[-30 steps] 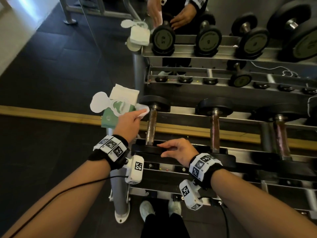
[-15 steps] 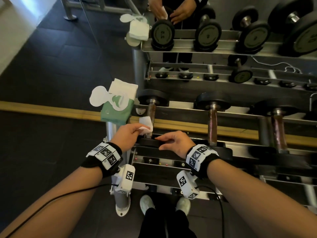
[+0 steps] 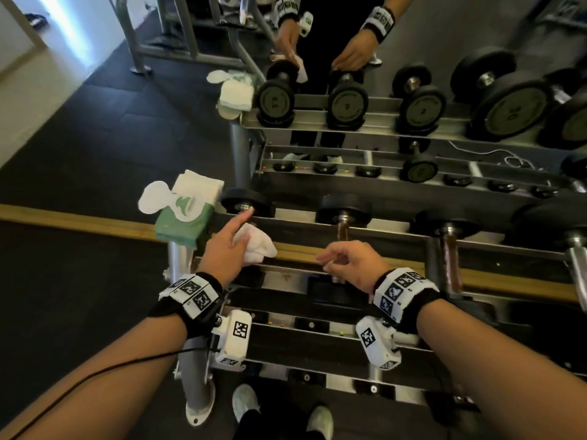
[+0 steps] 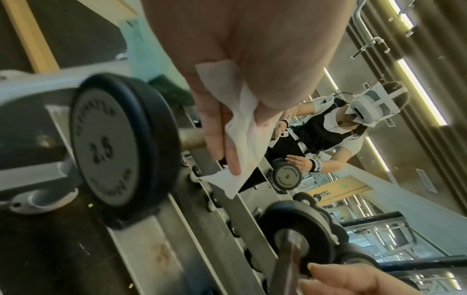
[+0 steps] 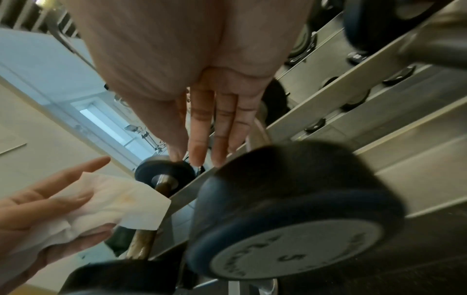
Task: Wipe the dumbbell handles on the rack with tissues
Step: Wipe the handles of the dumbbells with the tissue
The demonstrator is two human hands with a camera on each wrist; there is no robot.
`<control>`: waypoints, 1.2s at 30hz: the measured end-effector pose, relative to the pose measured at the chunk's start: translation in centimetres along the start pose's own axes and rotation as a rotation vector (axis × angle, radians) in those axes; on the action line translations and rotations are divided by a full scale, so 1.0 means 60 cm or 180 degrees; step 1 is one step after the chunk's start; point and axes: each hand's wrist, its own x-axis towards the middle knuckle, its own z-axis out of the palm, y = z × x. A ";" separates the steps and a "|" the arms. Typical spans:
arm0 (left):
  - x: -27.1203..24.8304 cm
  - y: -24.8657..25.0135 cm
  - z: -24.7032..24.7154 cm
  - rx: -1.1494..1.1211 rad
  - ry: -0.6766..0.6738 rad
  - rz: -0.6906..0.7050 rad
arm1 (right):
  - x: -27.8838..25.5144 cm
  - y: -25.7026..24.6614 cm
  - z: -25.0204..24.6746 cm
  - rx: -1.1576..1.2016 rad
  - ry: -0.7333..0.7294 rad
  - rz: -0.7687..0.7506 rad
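My left hand [image 3: 233,239] holds a crumpled white tissue [image 3: 259,246], brown-stained in the right wrist view [image 5: 111,201], just above the handle [image 4: 192,137] of the leftmost dumbbell, marked 2.5 [image 4: 108,143]. The tissue [image 4: 242,127] is pinched between thumb and fingers and is off the bar. My right hand [image 3: 336,258] hovers empty with relaxed fingers [image 5: 202,139] over the near plate [image 5: 290,219] of the second dumbbell, whose rusty handle [image 3: 343,230] shows beyond it. A third dumbbell handle [image 3: 451,252] lies further right.
A green tissue pack [image 3: 184,214] with its flap open sits on the rack's left end. The steel rack [image 3: 317,328] has lower rails below my wrists. A mirror behind repeats the rack, dumbbells [image 3: 276,100] and my hands. Dark floor lies to the left.
My left hand lifted the tissue off the first dumbbell's handle. My right hand left that dumbbell's near plate, rose and shifted right over the second dumbbell.
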 end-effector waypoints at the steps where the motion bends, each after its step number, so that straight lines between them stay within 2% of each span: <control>1: 0.001 0.011 0.021 0.0023 -0.0035 0.0035 | -0.012 0.016 -0.009 0.0022 0.0057 0.0035; 4: 0.003 0.032 0.087 0.0228 -0.0070 0.0117 | -0.050 0.060 -0.018 0.0139 0.0074 0.0139; 8: -0.009 0.040 0.164 0.0148 0.0333 0.0214 | -0.086 0.110 -0.004 0.0429 0.0093 0.0180; 11: -0.012 0.035 0.207 0.0217 0.0223 0.0271 | -0.096 0.137 0.012 0.0800 0.0125 0.0305; 16: -0.001 0.042 0.237 -0.0027 -0.0142 0.0268 | -0.089 0.158 0.025 0.1313 -0.0046 0.0460; 22: 0.032 0.059 0.241 0.0207 -0.0130 0.0273 | -0.091 0.168 0.041 0.1553 0.0060 0.0552; 27: 0.042 0.068 0.254 0.1223 -0.1023 0.0193 | -0.096 0.171 0.051 0.1633 0.0174 0.0565; 36: 0.012 0.049 0.223 0.1404 -0.1518 0.0489 | -0.095 0.171 0.050 0.1638 0.0142 0.0573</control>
